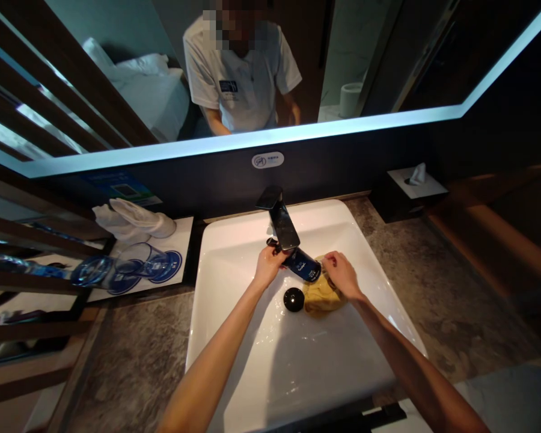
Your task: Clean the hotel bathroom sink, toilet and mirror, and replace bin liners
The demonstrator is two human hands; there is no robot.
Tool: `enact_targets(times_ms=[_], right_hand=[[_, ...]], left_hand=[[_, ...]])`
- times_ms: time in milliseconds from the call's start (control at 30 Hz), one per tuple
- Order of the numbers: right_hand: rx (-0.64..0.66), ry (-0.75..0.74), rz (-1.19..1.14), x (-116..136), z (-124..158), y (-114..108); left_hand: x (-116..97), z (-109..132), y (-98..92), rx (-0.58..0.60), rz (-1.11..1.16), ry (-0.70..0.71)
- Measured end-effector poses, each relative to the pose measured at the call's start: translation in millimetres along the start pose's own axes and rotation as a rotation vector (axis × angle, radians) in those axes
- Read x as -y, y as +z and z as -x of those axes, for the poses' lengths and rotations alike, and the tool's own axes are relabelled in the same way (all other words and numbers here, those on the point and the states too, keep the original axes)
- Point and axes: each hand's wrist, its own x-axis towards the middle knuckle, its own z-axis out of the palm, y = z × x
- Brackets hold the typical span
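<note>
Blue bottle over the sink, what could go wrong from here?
The dark blue bottle sits tilted in the left hand, just under the tap, so it might knock the tap or slip into the basin, which looks wet. Anything inside might also spill onto the yellow cloth below it, beside the right hand.
</note>
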Motion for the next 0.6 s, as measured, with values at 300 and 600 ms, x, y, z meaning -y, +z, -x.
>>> enact_targets(times_ms=[300,600], right_hand=[[0.027,-0.096,-0.107,-3.5,-7.5,11.5],[-0.482,-0.084,0.03,52.1,-167.5,-14.8]], left_hand=[[-46.5,31.9,-89.2,-0.173,-0.476,0.326],[-107.4,-1.2,-152.3,-0.28,-0.789,0.509]])
